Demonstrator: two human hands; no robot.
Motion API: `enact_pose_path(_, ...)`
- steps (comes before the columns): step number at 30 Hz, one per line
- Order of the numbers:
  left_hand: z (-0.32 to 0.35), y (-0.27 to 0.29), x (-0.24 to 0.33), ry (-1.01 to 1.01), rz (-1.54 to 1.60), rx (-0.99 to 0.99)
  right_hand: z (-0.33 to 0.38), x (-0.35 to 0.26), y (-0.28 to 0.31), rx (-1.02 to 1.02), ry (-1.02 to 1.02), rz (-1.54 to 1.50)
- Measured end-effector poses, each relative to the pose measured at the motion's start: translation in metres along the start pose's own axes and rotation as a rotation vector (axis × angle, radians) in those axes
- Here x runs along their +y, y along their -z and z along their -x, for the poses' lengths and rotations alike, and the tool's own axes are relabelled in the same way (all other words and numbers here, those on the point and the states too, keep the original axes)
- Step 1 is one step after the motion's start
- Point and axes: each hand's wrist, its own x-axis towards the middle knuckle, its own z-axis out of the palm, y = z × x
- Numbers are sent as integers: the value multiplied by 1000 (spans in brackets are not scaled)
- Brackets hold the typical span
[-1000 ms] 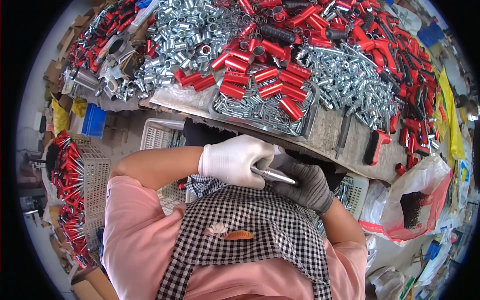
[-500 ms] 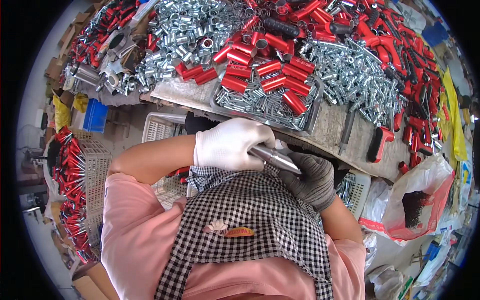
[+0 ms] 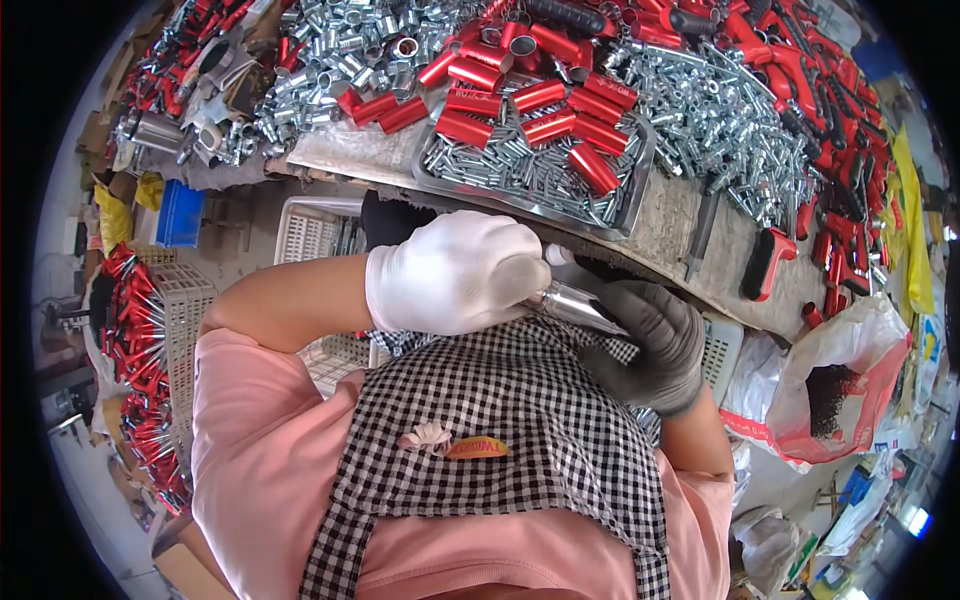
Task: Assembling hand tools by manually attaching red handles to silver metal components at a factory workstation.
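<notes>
A shiny metal tube [image 3: 585, 310] is held in front of my apron, slanting down to the right. My left hand [image 3: 460, 275], in a white glove, is closed round its left end, and the fingers cover that end. My right hand [image 3: 660, 345], in a dark grey glove, curls about the tube's right end. Its fingers lie along the far side, while a gap showing checked cloth separates the thumb from the tube. A whitish fingertip shows just beyond the tube; whose it is I cannot tell.
Beyond my hands, a metal tray [image 3: 440, 180] of small pins and red tubes [image 3: 540, 95] sits at the bench edge. Silver fittings [image 3: 370, 40] and red-black handles [image 3: 770, 262] are heaped around it. Crates [image 3: 195, 330] stand left; a white-red sack [image 3: 760, 435] stands right.
The right hand has shifted slightly right, its thumb now apart from the tube. My left hand has moved slightly left and turned, covering the tube's left end. The view has shifted a little.
</notes>
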Motion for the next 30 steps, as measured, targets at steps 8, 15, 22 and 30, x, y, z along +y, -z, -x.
enact_pose_path(8, 1, -4, -5, -83, 78, 40, -4, -11, 5, -231, -280, -142)
enact_pose_path(15, 4, -6, -6, 47, 196, -113, -4, -20, -1, -231, -433, -213)
enact_pose_path(22, -8, -4, -10, -17, 109, -212, 1, -8, 3, -355, -553, -363)
enact_pose_path(30, -37, 5, -8, -113, -179, -381, 21, 6, 1, -387, -296, -102)
